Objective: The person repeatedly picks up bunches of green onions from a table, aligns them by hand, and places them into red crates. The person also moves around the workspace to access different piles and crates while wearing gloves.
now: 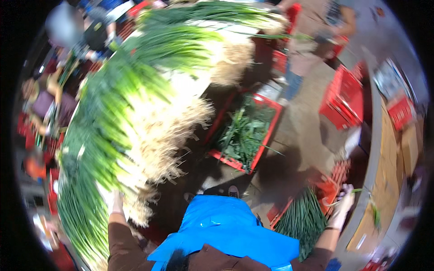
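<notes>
The left hand (116, 202) presses on piled green onions (122, 122) — soft, bendy, best held near the white stems; the right hand (344, 202) perhaps pinches one green stalk (361, 191) — blurred.

Produce-packing floor: scallion piles (135, 104), red crates (341, 97)

Left hand (116, 202) raised, forearm upright in brown sleeve; right hand (344, 203) stretched out sideways — fingers curled shut — arm extended.

Long stack of bundled spring onions (131, 122) lying in a curving row, green tops pointing left, pale roots hanging right, blurred, near end seemingly touching a gloved left hand (116, 201), thin green stalk (361, 191) sticking from right hand (344, 203).
</notes>
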Available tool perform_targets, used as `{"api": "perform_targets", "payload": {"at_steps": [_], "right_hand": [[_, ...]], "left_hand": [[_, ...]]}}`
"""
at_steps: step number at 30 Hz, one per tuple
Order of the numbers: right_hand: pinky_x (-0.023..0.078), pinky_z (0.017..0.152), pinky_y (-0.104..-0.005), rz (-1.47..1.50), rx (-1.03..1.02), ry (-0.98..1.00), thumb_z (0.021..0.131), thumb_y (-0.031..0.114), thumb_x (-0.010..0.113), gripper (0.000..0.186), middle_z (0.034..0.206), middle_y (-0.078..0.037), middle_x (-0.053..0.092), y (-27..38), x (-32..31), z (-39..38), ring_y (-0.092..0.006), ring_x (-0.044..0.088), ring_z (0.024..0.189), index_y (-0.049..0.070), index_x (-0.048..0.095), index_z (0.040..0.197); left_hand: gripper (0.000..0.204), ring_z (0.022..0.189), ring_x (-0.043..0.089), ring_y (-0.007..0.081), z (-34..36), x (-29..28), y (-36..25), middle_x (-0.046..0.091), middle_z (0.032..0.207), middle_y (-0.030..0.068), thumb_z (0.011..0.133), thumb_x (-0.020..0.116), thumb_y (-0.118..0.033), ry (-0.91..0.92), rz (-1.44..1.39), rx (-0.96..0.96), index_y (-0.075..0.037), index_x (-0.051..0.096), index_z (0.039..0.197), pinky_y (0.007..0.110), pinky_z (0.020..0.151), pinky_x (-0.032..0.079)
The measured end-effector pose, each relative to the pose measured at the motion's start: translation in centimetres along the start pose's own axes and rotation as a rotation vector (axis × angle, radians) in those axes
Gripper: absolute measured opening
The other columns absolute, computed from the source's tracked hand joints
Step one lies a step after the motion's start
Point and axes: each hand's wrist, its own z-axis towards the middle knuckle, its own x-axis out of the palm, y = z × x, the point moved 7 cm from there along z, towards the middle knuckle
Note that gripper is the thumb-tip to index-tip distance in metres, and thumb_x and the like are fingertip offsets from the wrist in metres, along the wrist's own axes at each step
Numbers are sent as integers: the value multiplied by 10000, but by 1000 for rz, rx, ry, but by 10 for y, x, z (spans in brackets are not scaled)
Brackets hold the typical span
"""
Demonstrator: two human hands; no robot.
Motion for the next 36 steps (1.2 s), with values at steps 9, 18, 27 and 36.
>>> {"api": "perform_targets", "payload": {"at_steps": [9, 18, 27, 36], "right_hand": [[418, 576, -284, -163, 87, 717, 921, 451, 538, 536, 1229, -68, 586, -89, 324, -89, -100, 478, 708, 129, 437, 1337], [431, 506, -259, -444, -114, 1015, 874, 75, 604, 71, 732, -29, 568, -108, 457, -119, -136, 532, 576, 64, 534, 885], [359, 438, -255, -263, 74, 884, 911, 91, 480, 101, 698, -30, 508, -61, 496, -219, -124, 483, 554, 61, 500, 816], [512, 701, -312, -1123, 145, 1718, 914, 211, 567, 228, 913, -64, 664, -50, 456, -441, -174, 635, 821, 24, 616, 1036]], "left_hand": [[529, 961, 598, 265, -31, -6, 39, 602, 1127, 210, 914, 559, -285, -103, 88, -171, 46, 443, 1310, 364, 794, 514], [395, 748, 613, 200, -43, -33, 112, 649, 896, 141, 815, 589, -134, -24, 87, -218, 37, 562, 1170, 341, 724, 498], [711, 1117, 540, 359, -12, -28, 102, 504, 1241, 298, 781, 674, -238, -89, 157, 10, 84, 377, 1340, 375, 952, 438], [902, 1269, 423, 376, -8, -32, 102, 401, 1352, 317, 761, 716, -253, 61, 9, -241, 101, 204, 1412, 369, 1076, 338]]}}
